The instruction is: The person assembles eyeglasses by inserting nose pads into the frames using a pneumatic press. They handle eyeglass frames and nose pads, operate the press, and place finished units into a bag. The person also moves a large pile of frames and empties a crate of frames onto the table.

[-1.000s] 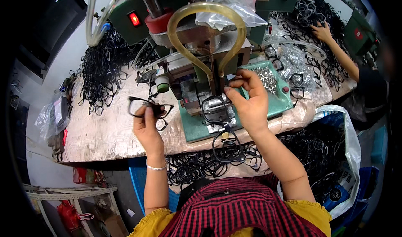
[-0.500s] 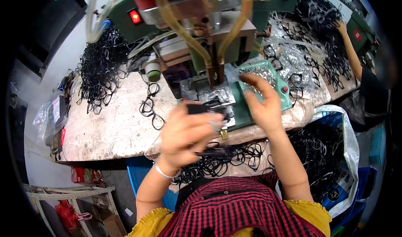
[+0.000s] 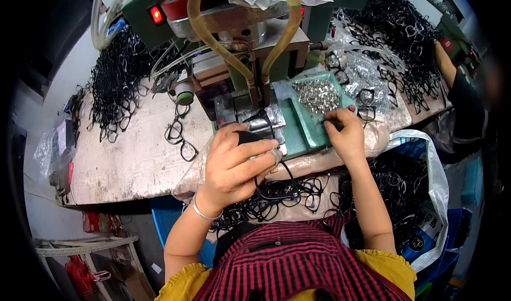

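Note:
My left hand (image 3: 234,165), wearing a bracelet, is closed on a black eyeglass frame (image 3: 271,126) just below the two upright tips of a bench machine (image 3: 255,91). Part of the frame loops up onto the metal work plate (image 3: 275,114), and part hangs below my fingers. Something black also covers part of my index finger. At the front right of a green tray (image 3: 314,136), my right hand (image 3: 347,138) pinches its fingertips together. A small dark thing shows between them; what it is I cannot make out. Small shiny metal parts (image 3: 318,96) are heaped in the tray.
Black eyeglass frames are piled at the back left (image 3: 120,75), and along the front edge lie more frames (image 3: 282,197). A white sack (image 3: 434,168) stands at the right. Two clear hoses (image 3: 293,29) loop over the machine. Another person's arm (image 3: 445,64) reaches in at the far right.
My right hand has moved down from above the tray's parts to its front right, its fingers closing from apart to pinched. My left hand has turned slightly and steadied, with the frame now looping upward.

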`<state>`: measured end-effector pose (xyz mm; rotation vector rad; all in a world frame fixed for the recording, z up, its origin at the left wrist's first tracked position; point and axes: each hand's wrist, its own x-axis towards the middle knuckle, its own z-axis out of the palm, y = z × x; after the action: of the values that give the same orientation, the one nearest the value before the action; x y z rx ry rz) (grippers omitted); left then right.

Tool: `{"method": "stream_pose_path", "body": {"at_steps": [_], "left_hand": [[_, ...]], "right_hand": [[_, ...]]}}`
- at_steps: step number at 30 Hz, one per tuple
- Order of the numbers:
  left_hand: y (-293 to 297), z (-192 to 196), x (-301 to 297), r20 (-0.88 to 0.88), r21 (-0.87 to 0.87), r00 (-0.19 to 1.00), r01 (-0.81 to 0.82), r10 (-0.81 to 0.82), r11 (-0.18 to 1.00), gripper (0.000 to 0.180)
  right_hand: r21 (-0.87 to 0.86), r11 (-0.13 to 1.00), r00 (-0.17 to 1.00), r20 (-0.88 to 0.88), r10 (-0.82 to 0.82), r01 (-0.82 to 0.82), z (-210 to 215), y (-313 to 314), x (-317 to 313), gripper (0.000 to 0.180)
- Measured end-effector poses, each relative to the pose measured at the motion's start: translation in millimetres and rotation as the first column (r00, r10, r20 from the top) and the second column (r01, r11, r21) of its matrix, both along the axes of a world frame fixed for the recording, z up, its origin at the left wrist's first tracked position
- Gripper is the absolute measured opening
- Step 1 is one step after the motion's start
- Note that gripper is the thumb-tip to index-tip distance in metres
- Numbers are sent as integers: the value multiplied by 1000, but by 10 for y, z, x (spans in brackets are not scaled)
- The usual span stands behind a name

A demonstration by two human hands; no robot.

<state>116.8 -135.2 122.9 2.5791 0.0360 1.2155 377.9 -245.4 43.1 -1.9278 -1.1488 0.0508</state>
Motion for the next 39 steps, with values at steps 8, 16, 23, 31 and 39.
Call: {"method": "stream_pose_path", "body": {"at_steps": [8,16,23,31,39], "left_hand": [[-376,-198,-281,75,-58,961,-263,267,963,26],[941,-1009,-1542,-438,189,539,-727,720,660,48],[1349,-780,-1359,-356,56,617,-736,702,675,36],[1803,-1289,-991,-598,107,296,-891,745,440,34],[1312,-811,-916,-123,-632,760,-556,638,541,16]], "right_hand": [[-36,997,957,285,-57,70,-68,95,-148,10],[90,995,999,-16,-43,44,-128,123,-123,13],[164,986,994,-111,23,-5,-110,208,-181,16],[153,988,995,86,-46,32,-158,51,-99,14],[250,953,950,-211,229,-174,554,-84,-479,13]]}}
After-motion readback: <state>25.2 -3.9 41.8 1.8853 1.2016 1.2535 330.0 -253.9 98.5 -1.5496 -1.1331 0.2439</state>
